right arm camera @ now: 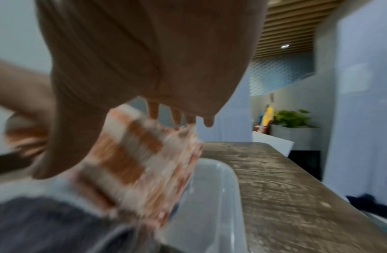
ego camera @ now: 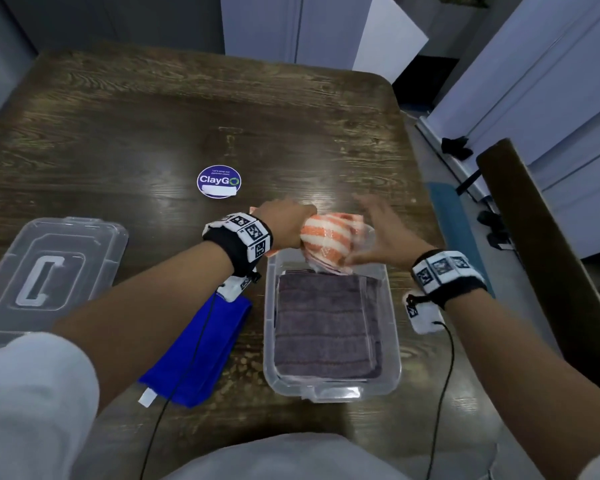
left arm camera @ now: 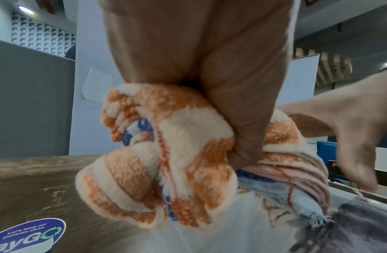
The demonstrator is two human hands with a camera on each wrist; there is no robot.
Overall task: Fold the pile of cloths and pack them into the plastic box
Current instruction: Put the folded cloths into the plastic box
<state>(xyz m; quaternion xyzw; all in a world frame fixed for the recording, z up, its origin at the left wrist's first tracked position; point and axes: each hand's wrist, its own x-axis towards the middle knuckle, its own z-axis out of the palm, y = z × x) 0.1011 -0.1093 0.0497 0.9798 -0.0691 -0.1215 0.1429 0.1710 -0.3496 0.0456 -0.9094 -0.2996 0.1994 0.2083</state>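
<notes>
Grip: left hand (ego camera: pixel 288 223) bunched tight round one end of the orange-striped cloth (ego camera: pixel 329 242); right hand (ego camera: pixel 381 233) spread wide, fingers straight, at the cloth's other side, blurred.
Cloth: centre of the head view, over the far end of the plastic box (ego camera: pixel 394 341), lower edge dipping in.
Box: lower centre, a folded grey cloth (ego camera: pixel 326 323) lying flat inside.
Waiting: blue cloth (ego camera: pixel 201 348) on the table (ego camera: pixel 118 133), just left of the box; lid (ego camera: pixel 49 271) at far left.
Risk: to my eye the striped bundle is crumpled, not flat; stuffed in so, it could spring open, ride above the rim and stop the lid seating.
Writing: round sticker (ego camera: pixel 219 181) above the hands reads "ClayGo"; the left wrist view adds "Let's keep our pantries clean." Blue letters on the striped cloth are unreadable.
</notes>
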